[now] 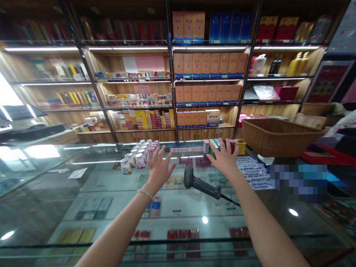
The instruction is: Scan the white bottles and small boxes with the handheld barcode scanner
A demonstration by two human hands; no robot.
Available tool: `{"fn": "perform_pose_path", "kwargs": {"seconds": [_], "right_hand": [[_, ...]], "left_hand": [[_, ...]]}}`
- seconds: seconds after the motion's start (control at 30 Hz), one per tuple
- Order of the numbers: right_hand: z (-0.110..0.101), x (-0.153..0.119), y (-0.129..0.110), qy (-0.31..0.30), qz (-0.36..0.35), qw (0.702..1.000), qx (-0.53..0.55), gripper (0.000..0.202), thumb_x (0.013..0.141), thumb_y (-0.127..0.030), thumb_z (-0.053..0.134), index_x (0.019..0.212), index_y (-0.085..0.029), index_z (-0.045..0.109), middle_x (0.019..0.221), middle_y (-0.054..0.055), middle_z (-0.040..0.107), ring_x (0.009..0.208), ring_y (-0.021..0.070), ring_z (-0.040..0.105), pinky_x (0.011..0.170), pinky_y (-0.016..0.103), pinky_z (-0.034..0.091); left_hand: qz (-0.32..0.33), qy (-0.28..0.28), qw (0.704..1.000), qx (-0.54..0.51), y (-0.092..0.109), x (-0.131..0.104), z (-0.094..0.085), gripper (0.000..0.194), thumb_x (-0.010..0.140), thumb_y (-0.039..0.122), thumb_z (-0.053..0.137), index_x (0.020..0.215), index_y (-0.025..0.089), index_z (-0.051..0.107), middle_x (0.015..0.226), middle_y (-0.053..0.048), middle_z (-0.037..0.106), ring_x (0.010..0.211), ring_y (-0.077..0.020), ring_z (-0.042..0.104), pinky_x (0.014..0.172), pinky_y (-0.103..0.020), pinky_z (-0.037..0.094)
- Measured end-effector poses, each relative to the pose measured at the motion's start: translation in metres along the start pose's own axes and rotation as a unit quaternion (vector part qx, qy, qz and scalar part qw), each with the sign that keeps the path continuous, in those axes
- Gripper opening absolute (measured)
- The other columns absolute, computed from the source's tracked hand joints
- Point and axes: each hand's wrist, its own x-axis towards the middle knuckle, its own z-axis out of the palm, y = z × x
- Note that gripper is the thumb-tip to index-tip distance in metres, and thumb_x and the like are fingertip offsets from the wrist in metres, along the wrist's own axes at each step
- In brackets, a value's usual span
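Observation:
Over a glass counter point(116, 207), my left hand point(159, 167) is spread with nothing in it, just right of a group of small white-lidded jars point(139, 159). My right hand point(224, 158) has its fingers apart too, over or against a cluster of small green and red cylinders point(206, 146) and yellow packets point(240, 147); whether it touches them I cannot tell. Between the forearms lies a black barcode scanner point(204, 186), its cable running right. Beside my right wrist are rows of blue-and-white wrapped packs point(251, 171).
A brown wicker basket point(275, 139) stands at the right back of the counter. White paper point(78, 173) lies at the left. Behind, tall wooden shelves hold orange boxes point(210, 63), blue boxes point(230, 27) and cartons. Flat packs show below the glass.

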Motion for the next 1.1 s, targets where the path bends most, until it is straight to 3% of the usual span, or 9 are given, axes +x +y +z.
{"fn": "perform_pose_path", "kwargs": {"seconds": [0.37, 0.6, 0.87, 1.1], "right_hand": [[-0.007, 0.002, 0.007, -0.013, 0.016, 1.0, 0.008, 0.057, 0.101, -0.057, 0.046, 0.155, -0.037, 0.047, 0.172, 0.012, 0.024, 0.159, 0.0383, 0.014, 0.118, 0.075, 0.013], [-0.008, 0.004, 0.015, 0.009, 0.019, 1.0, -0.017, 0.057, 0.1, -0.051, 0.051, 0.154, -0.032, 0.049, 0.171, 0.013, 0.026, 0.157, 0.0398, 0.017, 0.118, 0.076, 0.008], [0.002, 0.007, 0.018, 0.039, 0.023, 0.999, -0.016, 0.054, 0.099, -0.051, 0.054, 0.15, -0.032, 0.054, 0.17, 0.013, 0.03, 0.157, 0.0393, 0.018, 0.118, 0.075, 0.007], [0.005, 0.008, 0.019, 0.056, 0.023, 0.998, 0.001, 0.053, 0.098, -0.049, 0.055, 0.148, -0.031, 0.056, 0.168, 0.015, 0.034, 0.156, 0.0398, 0.021, 0.118, 0.075, 0.01]], "left_hand": [[0.001, -0.007, 1.0, -0.027, 0.018, 0.029, 0.007, 0.047, 0.097, 0.044, 0.057, 0.142, 0.03, 0.063, 0.164, -0.014, 0.041, 0.153, -0.0364, 0.031, 0.126, -0.064, 0.009], [0.03, -0.021, 0.998, -0.054, 0.042, 0.064, 0.013, 0.048, 0.097, 0.044, 0.057, 0.144, 0.031, 0.061, 0.165, -0.014, 0.038, 0.154, -0.0365, 0.029, 0.125, -0.065, 0.011], [0.055, -0.032, 0.994, -0.089, 0.076, 0.102, 0.036, 0.05, 0.095, 0.046, 0.061, 0.143, 0.033, 0.061, 0.167, -0.012, 0.036, 0.154, -0.0355, 0.028, 0.125, -0.065, 0.015], [0.078, -0.052, 0.99, -0.104, 0.083, 0.119, 0.057, 0.047, 0.096, 0.045, 0.06, 0.141, 0.032, 0.064, 0.166, -0.013, 0.036, 0.153, -0.0358, 0.03, 0.124, -0.065, 0.018]]}}
